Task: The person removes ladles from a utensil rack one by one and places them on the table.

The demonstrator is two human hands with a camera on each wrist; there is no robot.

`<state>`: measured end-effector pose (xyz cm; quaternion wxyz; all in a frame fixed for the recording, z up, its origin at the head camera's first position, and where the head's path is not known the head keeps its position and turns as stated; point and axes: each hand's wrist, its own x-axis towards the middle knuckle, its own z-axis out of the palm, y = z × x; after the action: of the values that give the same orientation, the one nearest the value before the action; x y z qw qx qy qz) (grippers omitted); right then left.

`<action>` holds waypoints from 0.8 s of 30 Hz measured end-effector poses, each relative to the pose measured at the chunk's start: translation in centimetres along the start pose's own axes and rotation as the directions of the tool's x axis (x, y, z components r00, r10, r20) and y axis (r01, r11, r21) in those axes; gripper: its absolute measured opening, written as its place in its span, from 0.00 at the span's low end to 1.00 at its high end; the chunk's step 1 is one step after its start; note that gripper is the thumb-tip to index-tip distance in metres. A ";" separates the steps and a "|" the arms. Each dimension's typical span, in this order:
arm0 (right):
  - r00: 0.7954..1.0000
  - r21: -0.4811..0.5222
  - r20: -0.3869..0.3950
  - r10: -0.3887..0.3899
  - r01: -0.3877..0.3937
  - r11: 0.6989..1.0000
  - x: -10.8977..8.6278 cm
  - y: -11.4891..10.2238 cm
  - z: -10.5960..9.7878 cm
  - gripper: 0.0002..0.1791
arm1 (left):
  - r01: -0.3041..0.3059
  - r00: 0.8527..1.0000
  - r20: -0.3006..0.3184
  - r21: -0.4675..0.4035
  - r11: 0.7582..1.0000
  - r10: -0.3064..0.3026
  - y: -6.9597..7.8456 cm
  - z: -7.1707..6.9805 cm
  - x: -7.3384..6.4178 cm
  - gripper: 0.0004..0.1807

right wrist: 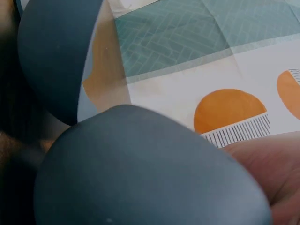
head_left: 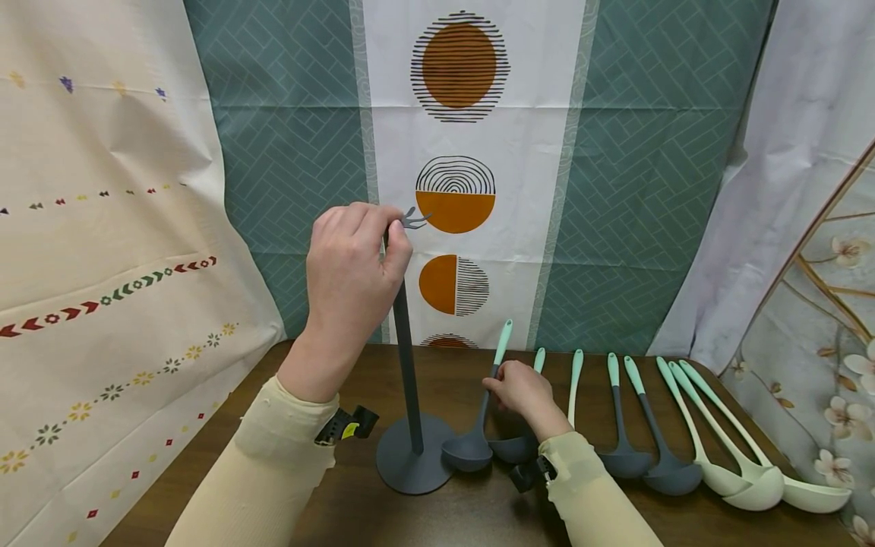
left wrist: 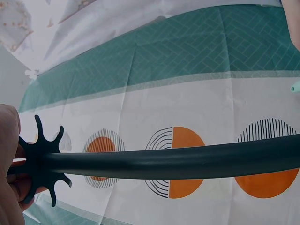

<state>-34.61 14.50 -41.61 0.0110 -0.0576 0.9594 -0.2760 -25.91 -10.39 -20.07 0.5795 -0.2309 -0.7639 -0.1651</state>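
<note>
My left hand [head_left: 355, 266] grips the top of a dark grey utensil stand [head_left: 408, 372], with thumb and fingers bent around it. In the left wrist view, the curved hooks of the stand [left wrist: 61, 161] fan out beside the fingers. Low on the right, my right hand [head_left: 528, 393] pinches the shaft of a grey ladle [head_left: 468, 451] with a mint handle end. This ladle leans upright, its bowl beside the round base. Partly hidden behind the hand is a second grey ladle [head_left: 514, 450]. Two grey bowls loom large in the right wrist view, the nearer one [right wrist: 145, 168] covering most of the fingers.
Right of the hand, more grey ladles [head_left: 673, 472] with mint ends lie in a row on the brown table [head_left: 369, 524]. Beyond them are several all-mint ladles [head_left: 755, 488], some overlapping. A patterned cloth [head_left: 649, 190] hangs behind, with curtains [head_left: 109, 228] at the sides.
</note>
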 end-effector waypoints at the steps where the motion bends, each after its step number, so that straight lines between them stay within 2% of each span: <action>1: 1.000 0.004 0.004 -0.002 0.002 1.000 0.0 0.1 0.0 0.20 | 0.000 1.000 0.002 0.001 1.000 0.000 0.0 0.0 0.0 0.23; 16: 0.996 0.022 0.085 0.023 -0.025 0.999 0.1 1.0 0.6 0.21 | 0.009 1.000 0.000 -0.003 1.000 -0.009 0.0 0.1 0.0 0.22; 24: 0.995 0.003 0.092 0.023 -0.024 1.000 0.1 1.1 0.6 0.23 | 0.010 1.000 -0.001 -0.004 1.000 -0.010 0.1 0.1 0.0 0.22</action>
<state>-34.78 15.09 -42.72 0.0585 -0.0590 0.9579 -0.2747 -25.93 -10.30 -20.10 0.5787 -0.2282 -0.7644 -0.1695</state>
